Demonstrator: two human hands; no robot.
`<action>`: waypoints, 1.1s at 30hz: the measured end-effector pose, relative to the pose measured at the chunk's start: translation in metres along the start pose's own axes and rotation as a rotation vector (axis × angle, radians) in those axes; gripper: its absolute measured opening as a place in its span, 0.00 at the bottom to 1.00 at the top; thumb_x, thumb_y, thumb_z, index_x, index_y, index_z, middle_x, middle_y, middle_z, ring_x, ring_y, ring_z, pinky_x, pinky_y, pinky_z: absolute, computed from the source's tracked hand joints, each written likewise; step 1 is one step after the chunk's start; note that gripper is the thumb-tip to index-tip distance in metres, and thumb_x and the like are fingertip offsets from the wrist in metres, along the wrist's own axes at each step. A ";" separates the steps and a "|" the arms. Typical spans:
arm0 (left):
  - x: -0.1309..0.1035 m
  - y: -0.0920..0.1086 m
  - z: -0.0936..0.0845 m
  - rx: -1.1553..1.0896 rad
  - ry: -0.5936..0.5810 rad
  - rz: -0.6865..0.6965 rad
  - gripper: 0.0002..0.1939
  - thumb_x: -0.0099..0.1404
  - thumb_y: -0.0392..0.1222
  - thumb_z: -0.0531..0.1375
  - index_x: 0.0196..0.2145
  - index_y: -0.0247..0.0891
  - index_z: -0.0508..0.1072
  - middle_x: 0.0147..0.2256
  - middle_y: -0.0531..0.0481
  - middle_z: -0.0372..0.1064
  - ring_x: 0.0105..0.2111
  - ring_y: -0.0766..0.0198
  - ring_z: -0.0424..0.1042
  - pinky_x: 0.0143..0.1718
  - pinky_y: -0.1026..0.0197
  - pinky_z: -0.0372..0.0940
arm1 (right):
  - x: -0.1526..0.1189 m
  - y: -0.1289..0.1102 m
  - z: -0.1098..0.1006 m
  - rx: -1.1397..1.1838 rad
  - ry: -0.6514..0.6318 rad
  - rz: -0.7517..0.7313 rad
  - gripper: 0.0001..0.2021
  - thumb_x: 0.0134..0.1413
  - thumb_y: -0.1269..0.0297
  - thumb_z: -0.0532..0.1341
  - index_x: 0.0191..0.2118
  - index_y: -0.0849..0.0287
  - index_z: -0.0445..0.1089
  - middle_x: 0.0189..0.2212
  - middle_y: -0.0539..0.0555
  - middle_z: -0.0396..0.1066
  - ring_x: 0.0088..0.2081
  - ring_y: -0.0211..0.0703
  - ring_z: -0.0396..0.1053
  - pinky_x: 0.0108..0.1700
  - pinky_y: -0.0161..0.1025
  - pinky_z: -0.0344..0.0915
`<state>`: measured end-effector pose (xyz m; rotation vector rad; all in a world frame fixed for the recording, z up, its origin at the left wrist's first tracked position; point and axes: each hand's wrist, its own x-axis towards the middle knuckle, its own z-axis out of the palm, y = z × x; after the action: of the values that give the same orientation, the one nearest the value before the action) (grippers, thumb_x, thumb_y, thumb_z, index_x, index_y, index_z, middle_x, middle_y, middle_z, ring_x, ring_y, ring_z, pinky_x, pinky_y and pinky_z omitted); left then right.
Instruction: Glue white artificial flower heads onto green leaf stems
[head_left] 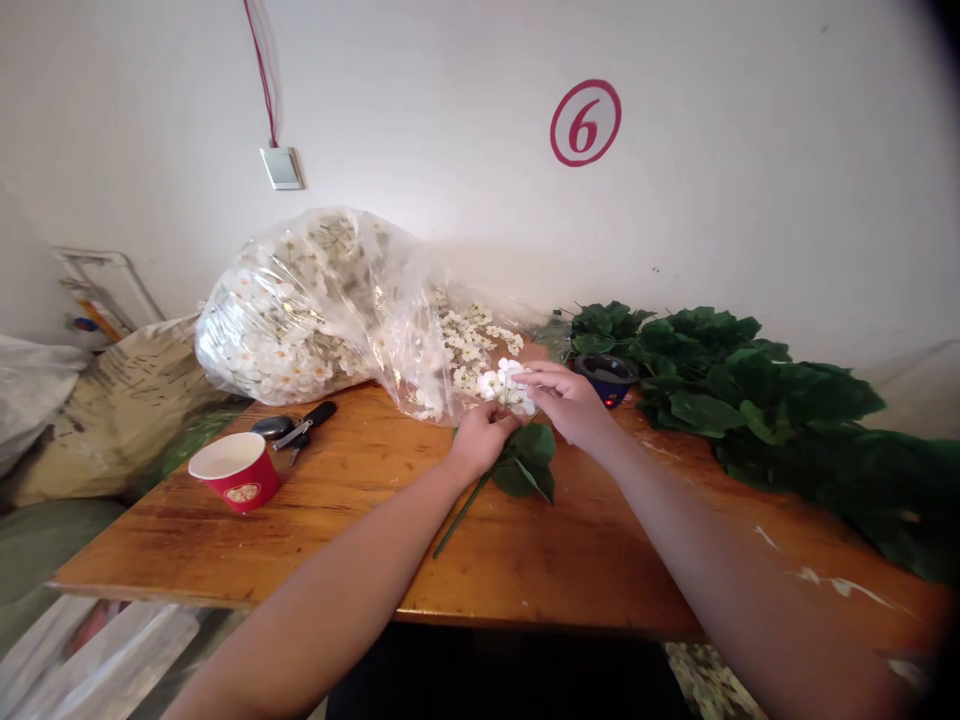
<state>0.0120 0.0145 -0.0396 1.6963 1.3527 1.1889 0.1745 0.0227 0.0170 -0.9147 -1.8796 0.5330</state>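
My left hand is closed round the green stem of an artificial flower, whose white blossoms rise between my two hands. Its green leaves spread below my fingers, and the bare stem slants down toward the table's front edge. From the other side, my right hand reaches over with bent fingers at the white blossoms; its fingertips are partly lost against the petals. Just behind my hands, more small white flowers spill from the mouth of a clear plastic bag.
On the wooden table stand a red paper cup and, behind it, keys. A dark blue pot with a red light sits beyond my right hand. Piled green leaves cover the right side. Sacks lie at left.
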 end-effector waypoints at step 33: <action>0.006 -0.005 -0.003 0.213 -0.075 0.258 0.12 0.62 0.36 0.57 0.42 0.37 0.76 0.42 0.43 0.76 0.46 0.54 0.72 0.50 0.54 0.65 | -0.017 0.000 -0.002 -0.186 -0.167 -0.055 0.28 0.40 0.66 0.69 0.53 0.54 0.70 0.43 0.54 0.70 0.35 0.42 0.66 0.39 0.39 0.63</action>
<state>0.0075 0.0219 -0.0413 2.0964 1.2803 1.1387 0.1811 0.0092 0.0082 -0.9606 -2.1267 0.4169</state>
